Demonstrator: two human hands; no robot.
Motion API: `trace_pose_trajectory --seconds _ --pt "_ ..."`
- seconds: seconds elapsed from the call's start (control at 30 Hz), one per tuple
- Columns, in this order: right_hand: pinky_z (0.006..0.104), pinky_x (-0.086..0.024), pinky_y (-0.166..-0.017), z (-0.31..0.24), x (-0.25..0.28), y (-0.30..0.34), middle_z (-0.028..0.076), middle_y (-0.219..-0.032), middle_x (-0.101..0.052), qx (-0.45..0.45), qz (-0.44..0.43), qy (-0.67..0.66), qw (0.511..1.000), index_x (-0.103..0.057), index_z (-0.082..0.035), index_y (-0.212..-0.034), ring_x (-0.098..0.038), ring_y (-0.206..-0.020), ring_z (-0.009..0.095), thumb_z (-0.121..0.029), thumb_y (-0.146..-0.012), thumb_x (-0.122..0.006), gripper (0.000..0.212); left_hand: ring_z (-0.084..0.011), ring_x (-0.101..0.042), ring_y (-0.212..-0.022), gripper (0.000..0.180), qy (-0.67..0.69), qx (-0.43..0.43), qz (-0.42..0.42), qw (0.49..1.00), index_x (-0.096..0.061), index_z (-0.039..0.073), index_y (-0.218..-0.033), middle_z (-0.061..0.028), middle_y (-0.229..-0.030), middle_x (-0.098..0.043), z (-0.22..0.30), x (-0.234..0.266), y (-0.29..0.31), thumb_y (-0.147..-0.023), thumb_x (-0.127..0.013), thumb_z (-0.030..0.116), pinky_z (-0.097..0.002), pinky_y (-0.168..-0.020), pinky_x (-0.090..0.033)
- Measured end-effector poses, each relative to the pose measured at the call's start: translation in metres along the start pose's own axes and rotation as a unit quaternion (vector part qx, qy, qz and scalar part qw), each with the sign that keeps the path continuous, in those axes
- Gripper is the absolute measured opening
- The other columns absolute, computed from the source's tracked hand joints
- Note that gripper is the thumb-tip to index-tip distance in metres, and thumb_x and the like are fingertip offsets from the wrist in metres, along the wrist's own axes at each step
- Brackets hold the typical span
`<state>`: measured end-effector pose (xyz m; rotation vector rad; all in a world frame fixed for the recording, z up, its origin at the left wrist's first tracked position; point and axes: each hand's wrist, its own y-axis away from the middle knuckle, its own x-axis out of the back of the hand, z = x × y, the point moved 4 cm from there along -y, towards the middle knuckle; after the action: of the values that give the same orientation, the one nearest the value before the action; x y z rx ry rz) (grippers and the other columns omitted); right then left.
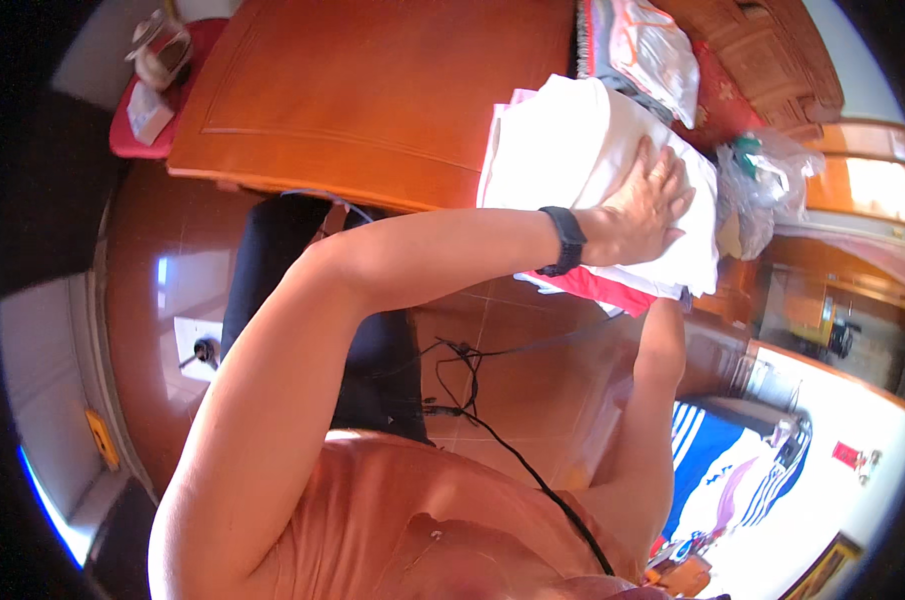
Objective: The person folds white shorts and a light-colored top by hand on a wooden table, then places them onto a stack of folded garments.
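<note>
A stack of folded clothes, white on top with pink and red edges showing below, lies partly on the wooden table and juts out past its near right corner. My left hand rests flat on the white top layer, fingers spread, with a black band around the wrist. From the lower right my right forearm reaches up to the underside of the stack. The clothes hide my right hand, so its fingers do not show.
The reddish-brown table spreads ahead. Beyond the stack are a clear plastic package and a plastic bag. A red stool holds a tissue pack and a pot at far left. Black cables hang in front of me.
</note>
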<state>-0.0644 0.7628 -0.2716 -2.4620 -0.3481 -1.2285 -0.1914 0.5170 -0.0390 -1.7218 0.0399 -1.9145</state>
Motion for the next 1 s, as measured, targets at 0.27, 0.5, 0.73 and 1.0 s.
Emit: trace_pose_trajectory --seconds 0.27,0.5,0.73,1.0 --pt "0.0267 -0.045 -0.060 -0.005 0.003 -0.012 0.006 -0.073 -0.059 -0.023 -0.015 -0.049 0.998 -0.059 -0.001 -0.083 -0.055 -0.066 0.014 -0.006 -0.087 -0.052 0.010 -0.0409 -0.023 -0.138 0.057 -0.019 -0.016 0.022 0.999 -0.029 0.007 -0.145 -0.0232 -0.147 -0.030 0.004 -0.004 -0.007 -0.099 -0.027 0.041 -0.0620 -0.109 -0.016" --pt "0.0269 -0.045 -0.060 0.001 0.018 -0.015 0.006 -0.073 -0.059 -0.081 -0.051 -0.184 0.978 -0.059 -0.001 -0.083 -0.056 -0.066 0.015 -0.007 -0.088 -0.052 0.011 -0.0416 -0.032 -0.133 0.055 -0.015 -0.068 0.096 0.993 -0.033 0.008 -0.143 -0.0239 -0.142 -0.037 0.009 -0.005 -0.008 -0.098 -0.037 0.037 -0.0633 -0.105 -0.021" --pt "0.0270 -0.045 -0.060 -0.006 0.063 0.008 0.006 -0.074 -0.059 -0.124 -0.158 -0.476 0.856 -0.058 -0.001 -0.083 -0.056 -0.066 0.016 -0.007 -0.089 -0.052 0.011 -0.0413 -0.035 -0.131 0.052 -0.011 -0.084 0.106 0.991 -0.038 0.009 -0.141 -0.0221 -0.140 -0.040 0.010 -0.007 -0.009 -0.096 -0.042 0.036 -0.0626 -0.104 -0.024" --pt "0.0294 -0.053 -0.078 -0.014 0.147 0.058 0.005 -0.093 -0.063 -0.177 -0.263 -0.470 0.824 -0.061 -0.003 -0.094 -0.063 -0.091 0.019 -0.001 -0.087 -0.056 0.009 -0.0409 -0.034 -0.132 0.055 -0.029 -0.081 0.088 0.992 -0.038 0.010 -0.142 -0.0200 -0.142 -0.039 0.008 -0.015 -0.013 -0.096 -0.040 0.041 -0.0633 -0.104 -0.022"
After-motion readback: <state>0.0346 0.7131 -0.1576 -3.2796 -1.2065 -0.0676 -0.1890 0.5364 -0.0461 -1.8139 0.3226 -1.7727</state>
